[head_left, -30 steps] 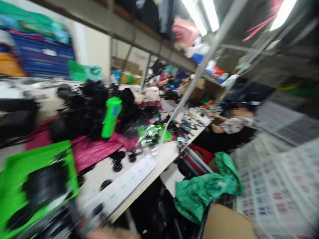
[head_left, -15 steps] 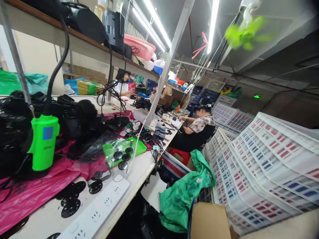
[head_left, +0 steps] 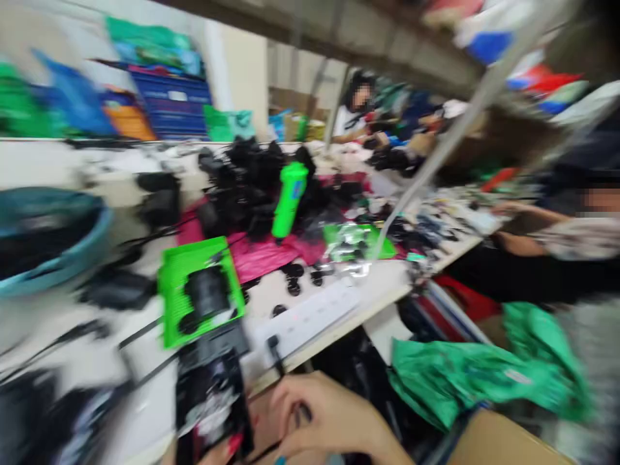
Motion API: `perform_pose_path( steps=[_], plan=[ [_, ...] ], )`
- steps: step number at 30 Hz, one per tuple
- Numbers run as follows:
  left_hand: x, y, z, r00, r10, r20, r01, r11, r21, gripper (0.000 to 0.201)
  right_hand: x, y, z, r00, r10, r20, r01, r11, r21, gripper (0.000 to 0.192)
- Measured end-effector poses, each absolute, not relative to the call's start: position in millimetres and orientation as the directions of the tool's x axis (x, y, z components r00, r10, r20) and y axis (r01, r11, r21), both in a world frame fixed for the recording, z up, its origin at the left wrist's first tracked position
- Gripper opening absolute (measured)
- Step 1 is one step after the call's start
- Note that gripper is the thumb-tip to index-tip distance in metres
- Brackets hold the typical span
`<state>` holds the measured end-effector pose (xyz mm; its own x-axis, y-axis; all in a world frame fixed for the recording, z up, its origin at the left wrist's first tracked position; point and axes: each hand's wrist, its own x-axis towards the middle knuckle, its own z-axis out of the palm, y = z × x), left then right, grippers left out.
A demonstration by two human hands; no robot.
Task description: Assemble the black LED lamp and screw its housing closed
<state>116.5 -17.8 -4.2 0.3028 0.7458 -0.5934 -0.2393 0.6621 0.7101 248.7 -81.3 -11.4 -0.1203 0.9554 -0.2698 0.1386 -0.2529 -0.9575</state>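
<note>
The whole view is smeared by motion. At the bottom edge, my left hand point(head_left: 220, 453) shows only in part, its fingers against a black boxy housing point(head_left: 186, 407) with a pale, shiny patch inside. To the right, my right hand point(head_left: 334, 413) is closed with curled fingers around a black cord point(head_left: 304, 413). A dark plug-like end point(head_left: 274, 345) sticks up just above those fingers, close to the white power strip point(head_left: 310, 320). A bright green basket point(head_left: 167, 300) with dark parts in it sits beyond the housing.
A blue tub point(head_left: 92, 242) stands at the left. Behind the basket are a green cylindrical device point(head_left: 289, 200), a pink plastic sheet point(head_left: 264, 257) and heaped black parts. A green bag point(head_left: 460, 368) and a cardboard box point(head_left: 504, 442) lie right of the table edge. Co-workers sit farther along.
The view has swung left and down, so the tub, the green basket and my hands have come into sight. The stacked white crates and the fan have gone out of view.
</note>
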Motion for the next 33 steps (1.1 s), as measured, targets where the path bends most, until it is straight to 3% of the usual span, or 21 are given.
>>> perform_pose_path(
  steps=[1, 3, 7, 9, 13, 19, 23, 25, 29, 31, 33],
  plan=[
    [84.0, -12.5, 0.0, 0.218, 0.76, -0.612, -0.252, 0.65, 0.717, 0.065, 248.4, -79.0, -1.2, -0.128, 0.953, -0.275, 0.132, -0.259, -0.957, 0.038],
    [40.5, -9.1, 8.2, 0.136, 0.757, -0.639, -0.29, 0.648, 0.705, 0.066, 252.2, -69.2, 18.0, -0.077, 0.969, -0.235, 0.276, -0.206, -0.939, 0.028],
    [17.7, -2.2, 8.1, 0.18, 0.746, -0.641, -0.4, 0.651, 0.645, 0.057, 258.3, -25.8, 37.8, -0.094, 0.99, -0.101, 0.498, -0.041, -0.866, 0.016],
    [17.2, 2.2, 4.4, 0.188, 0.754, -0.629, -0.429, 0.639, 0.638, 0.054, 257.0, 6.4, 37.1, -0.115, 0.993, 0.002, 0.578, 0.069, -0.813, 0.019],
    [14.1, 6.3, 2.0, 0.266, 0.748, -0.608, -0.437, 0.656, 0.615, 0.054, 253.5, 78.5, 20.8, -0.223, 0.955, 0.196, 0.68, 0.296, -0.671, 0.042],
    [11.1, 7.9, 1.5, 0.362, 0.703, -0.612, -0.432, 0.708, 0.559, 0.049, 249.0, 150.5, -10.7, -0.346, 0.938, 0.015, 0.782, 0.297, -0.548, 0.098],
    [9.2, 10.2, -1.8, 0.404, 0.691, -0.599, -0.456, 0.72, 0.523, 0.05, 247.2, 159.4, -16.0, -0.36, 0.932, -0.047, 0.804, 0.284, -0.522, 0.108],
    [7.2, 12.1, -2.2, 0.416, 0.689, -0.593, -0.469, 0.721, 0.509, 0.05, 244.8, 147.0, -4.9, -0.3, 0.954, 0.01, 0.806, 0.259, -0.532, 0.096],
    [4.7, 16.1, -0.2, 0.386, 0.695, -0.607, -0.503, 0.71, 0.493, 0.053, 230.9, 78.5, 36.9, -0.126, 0.983, 0.137, 0.751, 0.185, -0.634, 0.036],
    [5.8, 17.4, 0.6, 0.378, 0.698, -0.609, -0.507, 0.706, 0.494, 0.055, 219.6, 30.5, 50.7, -0.09, 0.995, 0.052, 0.733, 0.102, -0.673, 0.018],
    [8.9, 18.0, 0.1, 0.387, 0.693, -0.608, -0.507, 0.711, 0.488, 0.055, 206.3, -14.5, 51.0, -0.096, 0.989, -0.11, 0.733, -0.005, -0.68, 0.013]
  ],
)
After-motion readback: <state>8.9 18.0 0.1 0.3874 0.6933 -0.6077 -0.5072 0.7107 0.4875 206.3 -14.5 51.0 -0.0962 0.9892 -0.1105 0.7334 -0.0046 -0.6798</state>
